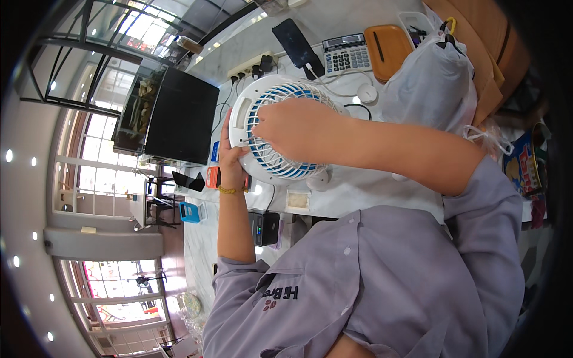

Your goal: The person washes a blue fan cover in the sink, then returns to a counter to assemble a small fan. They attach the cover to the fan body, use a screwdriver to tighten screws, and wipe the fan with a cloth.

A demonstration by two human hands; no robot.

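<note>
A small white fan [276,174] with a round grille and blue blades lies grille up on the marble counter. My left hand [231,156] grips its left rim, thumb on top and fingers along the outer side. Over the grille, my right hand [292,128] is closed with its fingertips near the left rim. From those fingertips a thin metal shaft, like a screwdriver's, points toward a small dark hole in the rim; its handle is hidden in the hand. I cannot tell whether the tip touches the hole.
Behind the fan are a power strip [250,68] with plugs, a phone [293,43] on a cable, a calculator [347,56] and an orange-brown tray [382,42]. A white plastic bag [427,86] stands at right. A black box-shaped appliance [182,116] is at left.
</note>
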